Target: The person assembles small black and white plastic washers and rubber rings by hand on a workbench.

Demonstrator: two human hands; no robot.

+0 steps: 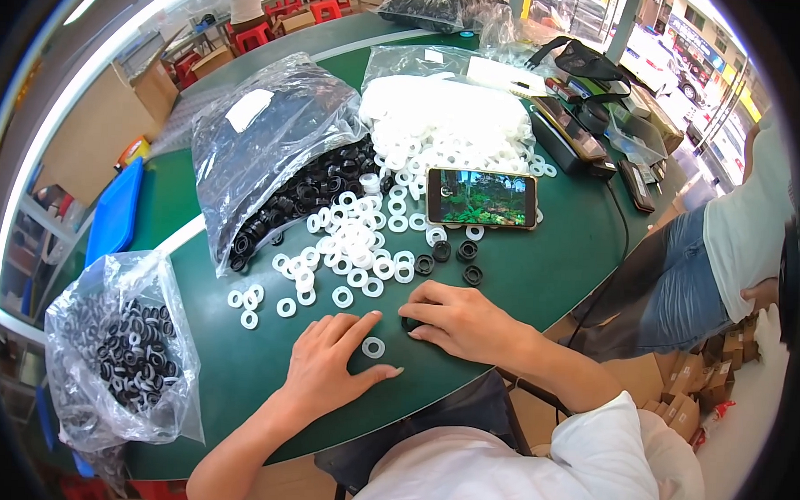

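Note:
My right hand (457,322) pinches a black ring (410,323) between thumb and fingers, just above or on the green tabletop. Flat on the table, my left hand (330,358) has its fingers apart. A single white ring (374,348) lies between its thumb and forefinger, seemingly untouched. Beyond my hands spreads a loose heap of white rings (356,241), a few of them strayed toward me. Several black rings (472,275) sit apart from the heap, just past my right hand.
Behind the heap lie a clear bag of black rings (276,131) and a bag of white rings (440,115). A phone (481,198) stands right of the heap. At the left edge is a bag of black-and-white rings (136,355) near a blue tray (115,212). A person (726,253) stands at right.

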